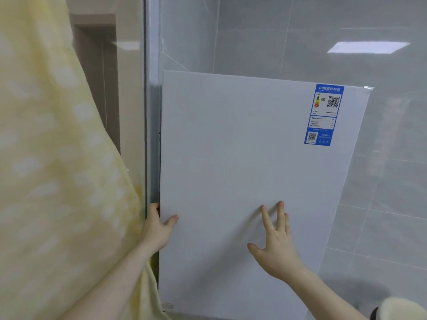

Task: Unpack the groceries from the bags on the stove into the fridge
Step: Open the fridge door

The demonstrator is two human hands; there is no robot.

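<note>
1. While I face it, the white fridge door (242,169) fills the view, standing against grey wall tiles (346,31).
2. My left hand (157,229) grips the door's left edge, thumb on the front.
3. My right hand (276,243) lies flat on the door, fingers spread.
4. Blue energy label (323,114), upper right corner.

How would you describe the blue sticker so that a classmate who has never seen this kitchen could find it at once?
Start at the big white fridge door filling the middle of the view, in front of grey wall tiles. Go to its upper right corner: the energy label sits there. It is the only coloured patch on the plain door, blue-bordered with two QR codes.
</note>
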